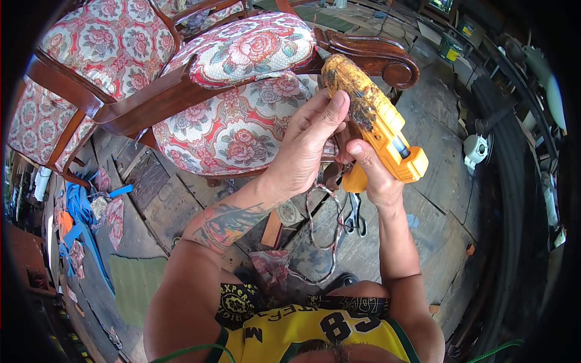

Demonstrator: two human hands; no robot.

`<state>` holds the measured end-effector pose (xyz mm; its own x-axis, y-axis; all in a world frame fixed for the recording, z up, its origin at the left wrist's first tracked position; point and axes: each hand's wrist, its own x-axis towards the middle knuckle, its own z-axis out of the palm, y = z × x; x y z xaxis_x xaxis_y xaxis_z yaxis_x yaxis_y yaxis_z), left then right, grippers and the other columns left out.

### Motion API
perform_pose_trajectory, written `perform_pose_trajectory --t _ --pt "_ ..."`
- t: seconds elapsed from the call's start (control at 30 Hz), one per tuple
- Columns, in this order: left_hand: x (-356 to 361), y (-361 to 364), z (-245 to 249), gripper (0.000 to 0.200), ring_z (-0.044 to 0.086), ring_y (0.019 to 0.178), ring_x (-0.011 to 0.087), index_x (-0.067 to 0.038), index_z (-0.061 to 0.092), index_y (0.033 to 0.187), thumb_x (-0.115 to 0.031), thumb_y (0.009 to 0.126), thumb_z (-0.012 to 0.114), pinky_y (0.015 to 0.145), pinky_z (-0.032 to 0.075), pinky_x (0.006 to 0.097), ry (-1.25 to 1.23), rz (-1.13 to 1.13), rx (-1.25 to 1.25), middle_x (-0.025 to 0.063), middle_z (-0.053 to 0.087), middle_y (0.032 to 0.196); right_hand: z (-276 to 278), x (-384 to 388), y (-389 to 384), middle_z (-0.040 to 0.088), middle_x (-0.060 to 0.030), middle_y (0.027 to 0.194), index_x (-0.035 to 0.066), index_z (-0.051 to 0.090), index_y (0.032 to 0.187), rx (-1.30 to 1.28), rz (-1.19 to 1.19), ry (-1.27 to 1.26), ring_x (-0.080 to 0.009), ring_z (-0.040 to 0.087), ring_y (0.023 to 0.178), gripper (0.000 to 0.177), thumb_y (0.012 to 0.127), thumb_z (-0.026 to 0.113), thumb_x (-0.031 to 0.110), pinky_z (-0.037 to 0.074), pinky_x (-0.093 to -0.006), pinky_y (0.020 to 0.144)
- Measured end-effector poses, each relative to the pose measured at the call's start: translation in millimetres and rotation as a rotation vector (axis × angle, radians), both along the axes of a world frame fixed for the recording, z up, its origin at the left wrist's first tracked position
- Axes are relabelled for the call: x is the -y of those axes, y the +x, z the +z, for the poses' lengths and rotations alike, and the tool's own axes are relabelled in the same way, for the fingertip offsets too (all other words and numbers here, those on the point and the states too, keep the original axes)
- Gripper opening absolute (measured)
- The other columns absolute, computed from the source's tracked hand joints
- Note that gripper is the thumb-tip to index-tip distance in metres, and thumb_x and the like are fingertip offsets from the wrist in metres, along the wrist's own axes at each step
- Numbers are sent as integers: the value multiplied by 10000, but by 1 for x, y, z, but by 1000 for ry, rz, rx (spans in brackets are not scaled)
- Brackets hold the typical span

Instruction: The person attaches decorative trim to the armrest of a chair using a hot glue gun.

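A yellow glue gun (387,124), stained with dark and brown residue, is held up in front of the chair. My right hand (375,169) is closed around its handle, thumb along the near side. My left hand (311,136) is beside the gun's body, thumb and fingers pinched together; what they hold, if anything, is hidden. The gun's nozzle points up and left, near the carved wooden armrest (375,51). Behind both hands stands a wooden chair with a floral seat (242,136) and a padded floral cushion (248,48).
Scissors (355,218) and a looped patterned cord (334,254) lie on the plank floor (423,254). Blue strapping (78,206) and fabric scraps are at left, near a green mat (136,281). A white object (475,150) lies at right. Another floral chair (109,45) stands upper left.
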<state>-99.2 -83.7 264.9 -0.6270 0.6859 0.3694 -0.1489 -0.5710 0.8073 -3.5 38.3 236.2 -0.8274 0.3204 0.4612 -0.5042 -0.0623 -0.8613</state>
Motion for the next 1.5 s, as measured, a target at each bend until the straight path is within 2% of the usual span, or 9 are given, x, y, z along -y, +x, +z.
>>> perform_pose_trajectory --t 0.07,0.7,0.77,0.9,0.97,1.1,1.17,1.27,1.5 --pt "2 -2 -2 453 634 1164 172 -51 541 1372 -411 1100 497 1026 511 356 -32 -32 18 72 652 1277 4 2 0 741 -72 971 -18 717 1143 1 26 -38 -153 708 839 247 948 764 126 594 -304 772" --pt "1 1 1 438 619 1175 147 -62 559 1364 -404 1095 517 1037 491 350 -12 -9 20 47 651 1274 -1 1 -1 736 -75 964 -23 710 1133 -22 3 16 -162 712 841 251 958 758 150 594 -315 764" --pt "1 4 4 377 542 658 4 -104 602 1208 -452 1064 582 550 436 177 -1 -6 1 -40 624 874 -2 4 0 736 -70 951 -23 710 1132 -37 20 -34 -165 710 840 251 958 759 152 590 -318 766" --pt "2 2 1 373 555 688 0 -98 606 1214 -440 1066 583 558 440 180 11 -18 -16 -40 637 902 -7 -2 3 744 -61 1002 -14 693 1187 4 -30 83 -136 699 860 295 950 772 143 570 -297 773" --pt "6 -2 -1 462 611 1211 168 -43 535 1382 -398 1087 538 1071 473 364 -24 -72 0 65 635 1312 -10 -4 2 744 -57 1012 -11 694 1190 5 -32 84 -124 691 865 302 942 781 138 563 -289 776" --pt "6 -1 -1 479 606 1223 177 -31 514 1399 -400 1092 523 1080 472 371 -27 -80 -7 76 625 1325 -9 -1 2 742 -44 1005 -1 709 1177 48 -46 32 -104 664 867 303 919 806 124 545 -271 776" --pt "2 1 0 382 565 898 29 -87 615 1276 -402 1060 608 742 492 208 12 -11 68 -45 647 1077 -7 -1 2 739 -38 995 4 713 1176 35 -49 53 -100 650 857 302 918 809 129 537 -265 772" --pt "4 -5 -6 521 608 1227 184 -24 503 1406 -441 1094 493 1070 483 374 -27 -44 10 83 622 1320 -3 0 1 737 -38 984 5 703 1192 4 -68 95 -104 649 848 314 924 805 134 535 -267 768" --pt "1 -2 1 385 538 935 19 -121 617 1302 -418 1058 610 868 480 209 17 -47 96 -69 626 1097 -2 3 -6 724 -17 940 10 700 1184 6 -23 29 -86 651 789 309 930 803 154 546 -257 699"
